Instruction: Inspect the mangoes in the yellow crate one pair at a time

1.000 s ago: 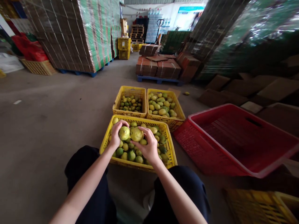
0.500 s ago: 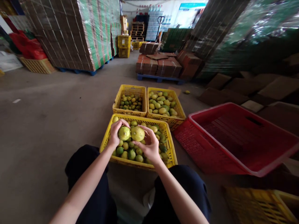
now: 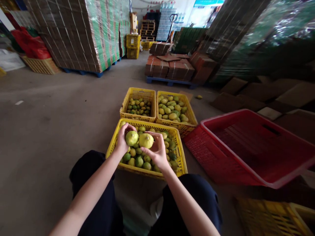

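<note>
My left hand (image 3: 122,139) is closed round a yellow-green lemon (image 3: 132,138). A yellower lemon (image 3: 146,141) sits between the thumb and fingers of my right hand (image 3: 158,151). The two fruits are held side by side, close together, above the front yellow crate (image 3: 183,157). Green and yellow lemons (image 3: 139,161) fill that crate, partly hidden by my hands. Behind it stand two more yellow crates: the left one (image 3: 125,101) holds smaller fruit low down, and the right one (image 3: 193,114) is filled higher with larger lemons (image 3: 172,116).
A large red crate (image 3: 209,157) leans to the right of the yellow crates. Another yellow crate (image 3: 273,213) is at the lower right. Flattened cardboard (image 3: 246,101) lies behind. Wrapped carton stacks (image 3: 71,36) stand on pallets, and one stray lemon (image 3: 199,97) rests on the floor.
The lemon in my right hand has been turned, showing a different, brighter side. The left lemon has tilted slightly. The view has shifted a little.
</note>
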